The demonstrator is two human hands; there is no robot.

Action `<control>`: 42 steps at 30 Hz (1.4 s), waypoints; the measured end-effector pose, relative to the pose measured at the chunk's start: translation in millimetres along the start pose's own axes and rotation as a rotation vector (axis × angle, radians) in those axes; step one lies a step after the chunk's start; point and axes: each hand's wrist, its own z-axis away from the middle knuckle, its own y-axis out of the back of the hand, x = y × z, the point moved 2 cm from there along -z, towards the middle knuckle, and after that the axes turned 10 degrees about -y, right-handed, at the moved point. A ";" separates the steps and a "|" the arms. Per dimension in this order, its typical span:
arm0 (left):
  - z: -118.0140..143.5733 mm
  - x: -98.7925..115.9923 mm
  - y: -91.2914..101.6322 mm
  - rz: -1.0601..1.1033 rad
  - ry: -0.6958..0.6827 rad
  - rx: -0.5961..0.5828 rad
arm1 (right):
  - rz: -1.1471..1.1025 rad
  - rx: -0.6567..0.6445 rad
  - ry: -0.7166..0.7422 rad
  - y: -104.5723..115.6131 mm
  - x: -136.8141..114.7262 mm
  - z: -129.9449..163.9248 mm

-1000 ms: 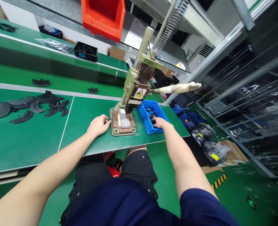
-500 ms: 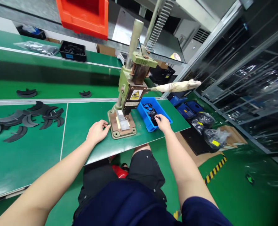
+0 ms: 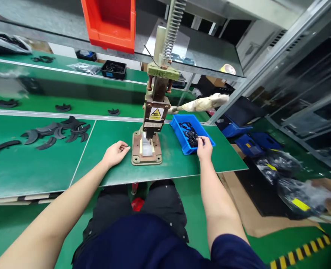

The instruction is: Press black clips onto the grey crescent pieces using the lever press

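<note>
My left hand (image 3: 116, 153) rests on the green tabletop, fingers loosely curled in with nothing showing in them. It lies just left of the base (image 3: 135, 160) of a hand press (image 3: 155, 101). A pale metal fixture block (image 3: 147, 147) sits on that base below the press ram, with no black part visible on it. My right hand (image 3: 204, 147) is over the near right rim of a blue bin (image 3: 187, 151), its fingers pinched together. Small narrow black pieces (image 3: 189, 134) lie in the bin by the fingertips. Whatever the pinch holds is too small to make out.
Curved black parts (image 3: 53, 130) lie piled at the left, with several more along the strip behind. A wrapped press lever (image 3: 204, 103) sticks out to the right above the bin. An orange bin (image 3: 110, 37) hangs overhead. Bagged goods (image 3: 297, 194) lie at the right.
My view has turned, so the press and bin appear shifted. My right hand remains at the blue bin, its fingers still pinched. My left hand stays beside the press base.
</note>
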 end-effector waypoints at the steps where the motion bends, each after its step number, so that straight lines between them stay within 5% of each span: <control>1: 2.1 1.3 0.0 0.032 0.017 0.032 | -0.063 0.016 0.002 1.4 -2.6 1.3; 5: 9.1 4.7 -1.7 0.115 0.086 0.125 | -0.313 -0.040 0.027 -3.9 -17.0 34.7; 12: 24.8 20.6 -9.4 0.220 0.163 0.315 | -0.672 -0.571 -0.042 -48.9 -42.6 129.7; 17: 45.0 40.6 -19.8 0.301 0.188 0.335 | -0.762 -0.821 -0.106 -66.9 -40.0 163.2; 23: 67.4 73.1 -25.0 0.171 0.130 0.297 | -0.777 -0.866 -0.197 -74.4 -31.4 173.6; 30: 80.1 136.0 -29.7 0.128 -0.321 0.028 | -0.835 -0.889 -0.227 -68.0 -54.6 191.2; 36: 76.9 141.1 -33.5 0.165 -0.551 -0.128 | -0.862 -0.899 -0.168 -62.6 -72.0 204.4; 42: 70.1 152.1 -29.4 0.188 -0.481 -0.106 | -0.872 -0.903 -0.231 -65.8 -81.8 205.8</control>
